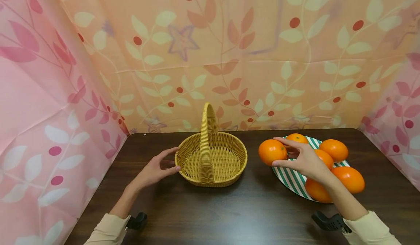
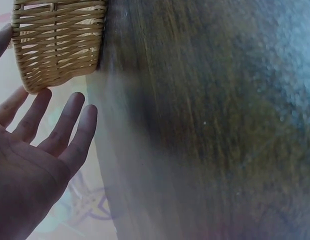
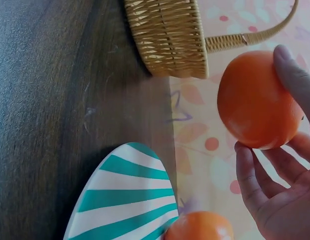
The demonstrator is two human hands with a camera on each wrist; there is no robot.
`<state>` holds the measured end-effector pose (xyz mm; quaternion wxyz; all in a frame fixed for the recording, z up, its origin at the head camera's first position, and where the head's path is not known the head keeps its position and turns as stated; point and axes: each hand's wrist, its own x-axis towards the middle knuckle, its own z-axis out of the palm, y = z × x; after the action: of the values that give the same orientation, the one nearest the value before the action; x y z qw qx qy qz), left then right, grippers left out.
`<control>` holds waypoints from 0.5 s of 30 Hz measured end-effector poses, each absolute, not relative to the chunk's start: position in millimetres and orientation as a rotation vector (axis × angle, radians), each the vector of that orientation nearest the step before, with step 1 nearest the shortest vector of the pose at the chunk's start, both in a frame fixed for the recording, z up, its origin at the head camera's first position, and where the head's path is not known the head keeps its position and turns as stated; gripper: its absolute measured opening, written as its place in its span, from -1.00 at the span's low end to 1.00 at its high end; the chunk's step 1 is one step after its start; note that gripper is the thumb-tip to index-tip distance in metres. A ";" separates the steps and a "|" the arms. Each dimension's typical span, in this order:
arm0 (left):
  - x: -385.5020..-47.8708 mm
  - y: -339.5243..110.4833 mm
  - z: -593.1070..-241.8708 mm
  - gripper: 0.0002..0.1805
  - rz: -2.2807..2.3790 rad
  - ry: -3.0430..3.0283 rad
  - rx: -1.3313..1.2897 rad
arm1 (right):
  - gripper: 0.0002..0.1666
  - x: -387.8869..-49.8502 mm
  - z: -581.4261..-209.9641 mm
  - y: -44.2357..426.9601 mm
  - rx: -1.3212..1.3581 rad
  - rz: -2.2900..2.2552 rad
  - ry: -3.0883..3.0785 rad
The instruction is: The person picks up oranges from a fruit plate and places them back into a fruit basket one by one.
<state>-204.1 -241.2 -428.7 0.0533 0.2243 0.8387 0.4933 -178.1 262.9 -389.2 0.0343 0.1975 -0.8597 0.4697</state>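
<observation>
My right hand [image 1: 306, 160] pinches an orange [image 1: 272, 152] between thumb and fingers, lifted above the left edge of a green-and-white striped plate [image 1: 288, 181]. In the right wrist view the held orange [image 3: 250, 100] shows clear of both plate and basket. To its left on the table stands a yellow woven basket [image 1: 226, 164] with a tall arched handle [image 1: 205, 150]; its inside holds nothing. At the basket's left side is my left hand [image 1: 157, 168], its fingers extended and spread. Its fingertips [image 2: 43, 93] meet or nearly meet the rim.
Several more oranges [image 1: 347, 179] lie on the plate at the right of the dark wooden table [image 1: 223, 216]. Floral cloth [image 1: 229, 55] hangs behind the table and along both sides. Black straps [image 1: 137, 221] sit at the wrists.
</observation>
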 end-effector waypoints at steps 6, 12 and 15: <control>-204.1 -241.3 -429.9 -0.23 1.520 2.535 0.677 | -0.17 -183.5 -386.2 259.1 0.678 1.500 -2.607; -204.1 -242.7 -432.1 -0.22 1.493 2.557 0.672 | -0.16 -186.1 -386.1 255.0 0.676 1.517 -2.604; -205.1 -242.3 -432.2 -0.22 1.487 2.562 0.664 | -0.16 -189.4 -384.7 251.7 0.678 1.529 -2.603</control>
<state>-205.1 -242.3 -432.2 0.0530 0.2186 0.8427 0.4891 -189.4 251.7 -384.7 0.0236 0.2192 -0.8411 0.4939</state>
